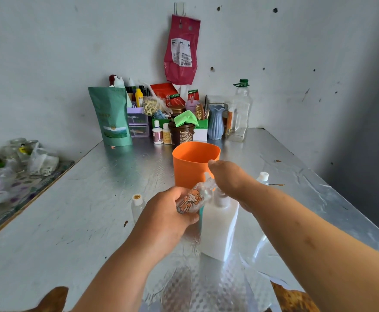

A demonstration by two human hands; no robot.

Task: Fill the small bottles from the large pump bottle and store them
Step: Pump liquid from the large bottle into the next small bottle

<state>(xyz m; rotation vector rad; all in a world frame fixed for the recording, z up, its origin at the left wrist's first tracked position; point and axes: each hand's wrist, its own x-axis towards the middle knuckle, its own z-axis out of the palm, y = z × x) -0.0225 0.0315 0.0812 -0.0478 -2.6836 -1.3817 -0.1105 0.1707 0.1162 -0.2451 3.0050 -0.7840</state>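
Observation:
My left hand (169,213) grips a small clear bottle (194,199) with an orange cartoon sticker, tilted with its mouth toward the pump of the large white pump bottle (219,228). My right hand (228,177) rests on top of the pump head, which it hides. A second small bottle (137,206) with a white cap stands to the left of my left hand. A third small capped bottle (262,177) shows behind my right forearm. An orange cup (192,164) stands just behind the hands.
The foil-covered table (82,210) carries clutter along the back wall: a green pouch (113,117), a brown jar (181,134), a blue vase (216,122), a large clear bottle (240,113). A side table with jars (10,154) stands to the left.

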